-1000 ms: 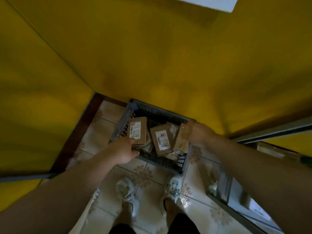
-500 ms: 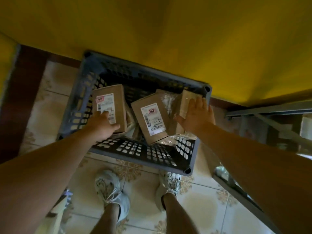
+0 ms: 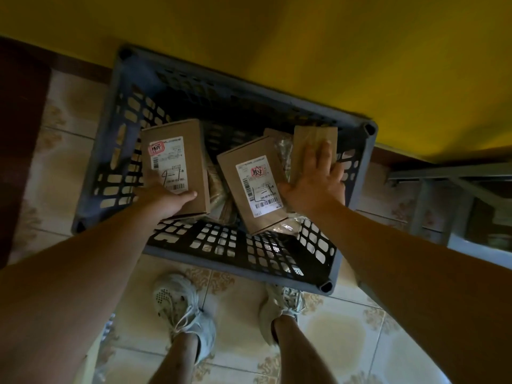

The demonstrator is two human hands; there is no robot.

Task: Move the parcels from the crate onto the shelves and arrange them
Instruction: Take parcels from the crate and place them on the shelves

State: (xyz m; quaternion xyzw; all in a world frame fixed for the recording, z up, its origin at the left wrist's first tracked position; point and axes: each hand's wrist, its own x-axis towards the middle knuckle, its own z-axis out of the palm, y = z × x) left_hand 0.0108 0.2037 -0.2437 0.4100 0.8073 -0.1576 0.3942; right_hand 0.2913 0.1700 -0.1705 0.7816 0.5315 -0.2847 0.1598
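Yellow wall (image 3: 360, 51) tight behind your crate (image 3: 106, 128), free room along its far edge, your left hand (image 3: 163, 198) gripping the left parcel (image 3: 177, 151) at its near end, right hand (image 3: 315, 187) spread flat on the right parcel (image 3: 313, 139), both placed as before.

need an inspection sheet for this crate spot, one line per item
surface: patterned tile floor; grey crate stands on it
job's things: grey crate holds left labelled parcel, middle labelled parcel, plain parcel, plastic-wrapped packets beneath
clutter: small pale item by left shoe, unclear
grippers: left hand grips left labelled parcel; right hand lies flat on plain parcel
cables: nothing seen
surroundings: yellow wall behind; grey metal shelf frame at right
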